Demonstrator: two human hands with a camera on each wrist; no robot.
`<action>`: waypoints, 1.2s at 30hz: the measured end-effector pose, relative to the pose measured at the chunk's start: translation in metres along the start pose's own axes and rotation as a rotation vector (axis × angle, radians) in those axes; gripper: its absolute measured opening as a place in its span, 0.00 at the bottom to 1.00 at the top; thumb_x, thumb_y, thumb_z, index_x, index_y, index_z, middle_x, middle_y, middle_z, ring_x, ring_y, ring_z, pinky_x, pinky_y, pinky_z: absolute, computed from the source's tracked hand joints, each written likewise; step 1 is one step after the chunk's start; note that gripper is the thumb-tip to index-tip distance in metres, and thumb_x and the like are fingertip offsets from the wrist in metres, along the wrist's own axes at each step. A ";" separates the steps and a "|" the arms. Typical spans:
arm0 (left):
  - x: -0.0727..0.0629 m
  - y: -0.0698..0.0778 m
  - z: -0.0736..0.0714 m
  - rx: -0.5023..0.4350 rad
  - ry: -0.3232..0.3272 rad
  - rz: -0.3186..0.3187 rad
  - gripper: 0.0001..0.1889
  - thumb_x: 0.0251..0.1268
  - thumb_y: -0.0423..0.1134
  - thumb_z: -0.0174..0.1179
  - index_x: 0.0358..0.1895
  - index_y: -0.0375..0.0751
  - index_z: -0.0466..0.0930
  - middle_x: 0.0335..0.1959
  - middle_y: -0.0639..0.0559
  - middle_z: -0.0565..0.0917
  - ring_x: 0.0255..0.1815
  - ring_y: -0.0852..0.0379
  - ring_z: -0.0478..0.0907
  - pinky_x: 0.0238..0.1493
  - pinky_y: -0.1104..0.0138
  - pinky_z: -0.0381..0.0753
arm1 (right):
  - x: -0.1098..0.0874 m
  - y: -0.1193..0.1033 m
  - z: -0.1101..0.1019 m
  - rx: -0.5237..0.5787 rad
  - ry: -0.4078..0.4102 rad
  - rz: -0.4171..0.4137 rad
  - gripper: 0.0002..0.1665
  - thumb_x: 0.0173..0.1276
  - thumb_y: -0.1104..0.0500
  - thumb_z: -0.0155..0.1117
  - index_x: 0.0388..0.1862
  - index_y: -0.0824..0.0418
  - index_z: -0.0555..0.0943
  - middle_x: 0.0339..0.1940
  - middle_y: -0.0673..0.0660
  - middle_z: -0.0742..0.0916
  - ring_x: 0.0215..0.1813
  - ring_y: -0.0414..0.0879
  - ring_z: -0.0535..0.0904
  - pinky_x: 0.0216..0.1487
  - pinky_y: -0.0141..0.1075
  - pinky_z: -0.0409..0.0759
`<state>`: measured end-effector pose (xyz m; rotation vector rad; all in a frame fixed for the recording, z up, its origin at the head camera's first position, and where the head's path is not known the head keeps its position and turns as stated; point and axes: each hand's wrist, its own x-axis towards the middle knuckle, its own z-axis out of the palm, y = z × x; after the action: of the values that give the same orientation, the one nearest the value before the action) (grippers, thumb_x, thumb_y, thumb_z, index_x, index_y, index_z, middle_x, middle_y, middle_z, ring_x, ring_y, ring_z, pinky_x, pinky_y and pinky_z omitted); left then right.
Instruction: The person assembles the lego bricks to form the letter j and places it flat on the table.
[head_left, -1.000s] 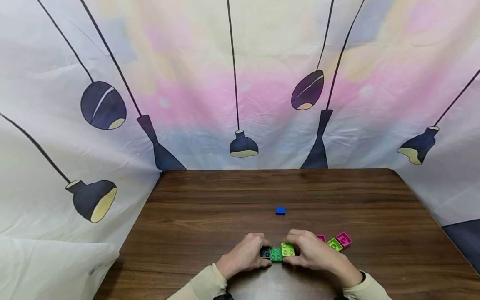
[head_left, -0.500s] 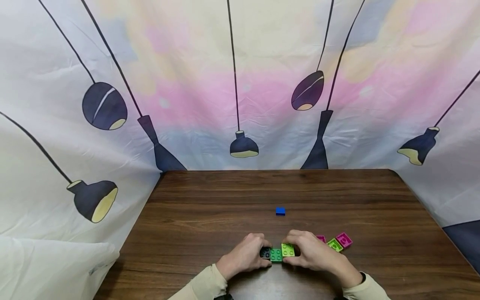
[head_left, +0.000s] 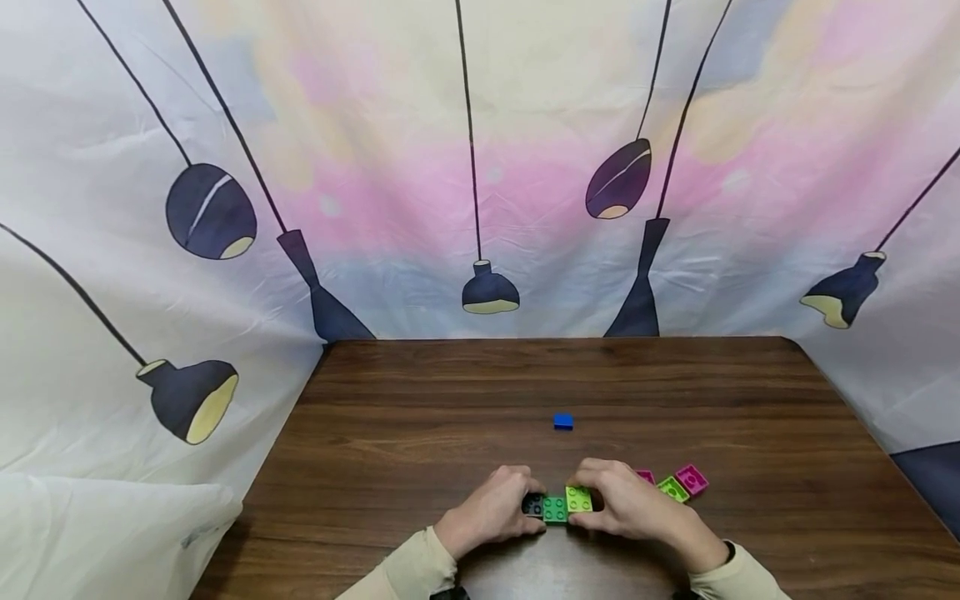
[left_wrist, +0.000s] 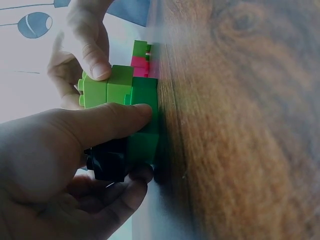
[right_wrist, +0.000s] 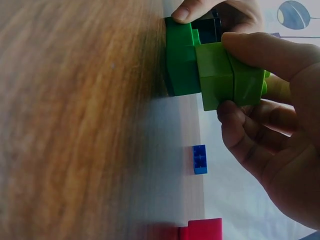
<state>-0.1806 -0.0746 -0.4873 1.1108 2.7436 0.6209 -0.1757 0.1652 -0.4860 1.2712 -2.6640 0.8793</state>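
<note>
My left hand [head_left: 491, 510] grips a low toy-brick build by its left end, thumb and fingertips on opposite sides of the green brick base [right_wrist: 181, 60]. A black brick [left_wrist: 110, 165] sits on the base's left part, between thumb and fingers. On the right end are two lime bricks [right_wrist: 215, 75], one stacked on the other. My right hand [head_left: 626, 504] pinches these between its thumb and fingertips. The studs of the green base show between black and lime in the head view. My palms hide parts of the build.
Beyond the build lies a blue brick [head_left: 563, 422] on the brown wooden table [head_left: 420, 392]. Right of my right hand lie a magenta brick [head_left: 692, 479], a lime brick [head_left: 673, 490] and another magenta brick [head_left: 645, 476], partly hidden. A printed curtain [head_left: 405, 192] hangs behind the table.
</note>
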 end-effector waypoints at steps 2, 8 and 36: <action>0.000 0.001 0.000 0.004 0.001 0.008 0.18 0.52 0.44 0.74 0.46 0.43 0.87 0.31 0.60 0.79 0.30 0.72 0.71 0.30 0.82 0.71 | 0.000 -0.001 -0.002 -0.004 0.004 -0.005 0.16 0.59 0.51 0.74 0.43 0.57 0.84 0.35 0.40 0.79 0.34 0.29 0.72 0.33 0.24 0.74; 0.000 0.002 -0.001 0.027 0.009 0.013 0.18 0.51 0.44 0.75 0.45 0.44 0.87 0.31 0.60 0.79 0.30 0.72 0.71 0.30 0.82 0.71 | 0.002 -0.003 -0.004 0.000 0.011 -0.011 0.14 0.59 0.50 0.73 0.40 0.56 0.84 0.33 0.40 0.78 0.31 0.30 0.71 0.30 0.23 0.71; 0.001 0.001 -0.001 0.012 -0.024 -0.004 0.17 0.52 0.44 0.74 0.46 0.43 0.87 0.30 0.60 0.79 0.30 0.72 0.71 0.30 0.81 0.71 | 0.003 -0.004 -0.003 0.009 -0.080 0.105 0.16 0.60 0.47 0.72 0.43 0.53 0.82 0.35 0.39 0.77 0.32 0.30 0.71 0.31 0.25 0.72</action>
<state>-0.1805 -0.0739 -0.4853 1.1072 2.7321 0.5871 -0.1757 0.1626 -0.4807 1.2029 -2.8154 0.8709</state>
